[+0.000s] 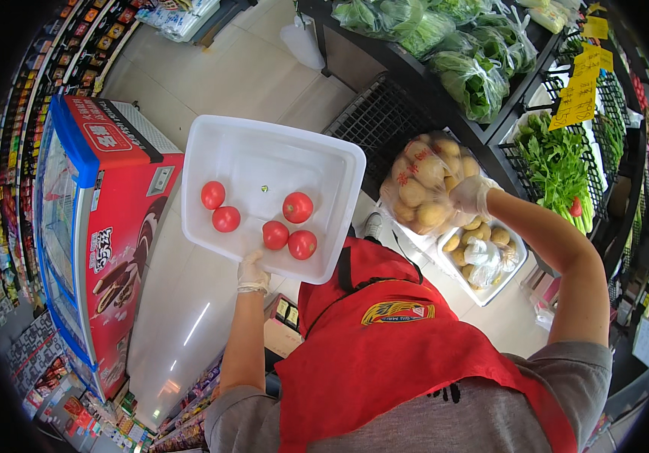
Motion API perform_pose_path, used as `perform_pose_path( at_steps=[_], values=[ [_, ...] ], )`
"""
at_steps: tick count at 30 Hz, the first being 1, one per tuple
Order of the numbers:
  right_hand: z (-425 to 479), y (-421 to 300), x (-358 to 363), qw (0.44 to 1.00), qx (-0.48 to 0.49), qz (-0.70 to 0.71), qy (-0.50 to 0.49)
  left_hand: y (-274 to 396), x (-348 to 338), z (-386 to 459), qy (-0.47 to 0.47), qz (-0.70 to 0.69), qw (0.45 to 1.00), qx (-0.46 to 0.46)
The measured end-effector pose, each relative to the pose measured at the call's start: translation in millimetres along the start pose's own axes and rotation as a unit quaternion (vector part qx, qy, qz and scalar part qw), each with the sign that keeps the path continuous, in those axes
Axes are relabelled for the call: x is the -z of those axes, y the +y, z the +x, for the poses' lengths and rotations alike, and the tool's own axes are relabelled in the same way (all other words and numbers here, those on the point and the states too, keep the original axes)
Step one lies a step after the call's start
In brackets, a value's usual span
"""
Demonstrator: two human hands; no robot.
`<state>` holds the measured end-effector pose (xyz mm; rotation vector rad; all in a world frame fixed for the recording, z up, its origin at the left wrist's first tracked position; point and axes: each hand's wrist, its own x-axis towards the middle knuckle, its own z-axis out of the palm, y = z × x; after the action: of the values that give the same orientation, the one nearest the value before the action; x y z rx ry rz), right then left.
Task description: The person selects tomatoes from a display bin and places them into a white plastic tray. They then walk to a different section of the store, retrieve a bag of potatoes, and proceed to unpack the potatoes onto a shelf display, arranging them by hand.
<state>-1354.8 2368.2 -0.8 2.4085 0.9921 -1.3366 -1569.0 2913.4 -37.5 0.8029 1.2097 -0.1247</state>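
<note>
My left hand [253, 273], in a thin translucent glove, grips the near rim of a white plastic tub [233, 147]. Several tomatoes [297, 207] lie in the tub, two at the left and the others at the lower right, with a small green scrap [264, 188] between them. On the other side, my right hand [470, 196], gloved too, is closed on the side of a clear plastic bag of potatoes [415, 184]; its fingertips are partly hidden. Just below the bag stands a white tray [519, 266] holding potatoes [472, 236] and crumpled plastic bags [483, 272].
A red ice-cream chest freezer [132, 226] stands at the left, before packed snack shelves [15, 170]. A black crate [381, 119] is beside the potatoes. Dark produce shelving [483, 133] at the right bears bagged leafy greens [474, 85], celery [556, 158] and yellow signs [576, 96].
</note>
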Motion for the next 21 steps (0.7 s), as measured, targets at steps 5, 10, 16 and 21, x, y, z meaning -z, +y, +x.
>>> perform_pose_path(
  at_steps=[5,10,16,21],
  values=[
    [-44.3,-47.3,11.1,0.989,-0.012,0.097,0.112,33.7,-3.5,10.3,-0.021,0.012,1.000,-0.002],
    [-137.4,-97.3,39.6,0.973,-0.074,0.189,0.106,60.8,-26.2,21.1,0.016,0.118,0.993,0.000],
    [-235.8,-174.1,-12.4,0.919,-0.128,0.318,0.194,48.6,-70.6,64.0,-0.095,0.122,0.988,0.026],
    [-255.1,-255.1,-73.4,0.828,-0.315,0.416,0.205,9.0,-155.2,54.1,-0.069,0.181,0.978,0.072]
  ],
)
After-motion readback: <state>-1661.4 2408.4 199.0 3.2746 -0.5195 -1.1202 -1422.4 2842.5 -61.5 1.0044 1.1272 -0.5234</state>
